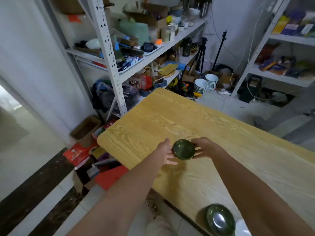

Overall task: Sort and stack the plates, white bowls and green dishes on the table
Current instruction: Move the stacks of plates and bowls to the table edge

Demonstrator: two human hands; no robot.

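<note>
A small round green dish (pixel 183 149) sits low over the wooden table (pixel 170 120), near its left corner. My right hand (pixel 203 147) grips its right rim. My left hand (pixel 166 153) lies flat against its left side with fingers spread, touching the dish. A second, larger green dish (pixel 219 219) rests on the table's near edge at the bottom of the view, with my right forearm just beside it. No plates or white bowls show on the table.
Two stacks of white bowls (pixel 205 85) stand on the floor beyond the table's far end. Cluttered metal shelves (pixel 112 53) line the left wall and the right side. Boxes and red packets (pixel 80 152) lie on the floor left of the table.
</note>
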